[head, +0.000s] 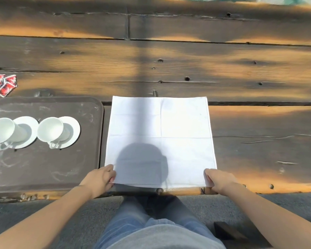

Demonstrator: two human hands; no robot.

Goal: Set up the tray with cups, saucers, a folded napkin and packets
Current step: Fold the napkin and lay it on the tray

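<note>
A white cloth napkin (178,121) lies spread flat on the wooden table in front of me, creased into quarters. My left hand (101,179) pinches its near left corner and my right hand (217,179) pinches its near right corner. To the left sits a dark brown tray (43,168) holding two white cups, the left cup (2,130) and the right cup (49,129), each lying tipped on its own white saucer (28,123) (73,124). Three red packets (4,84) lie on the table beyond the tray's far left corner.
The plank table (187,69) stretches wide beyond and to the right of the napkin. Its near edge (187,191) runs just under my hands. My legs in jeans are below, and a dark object (228,230) lies on the ground at lower right.
</note>
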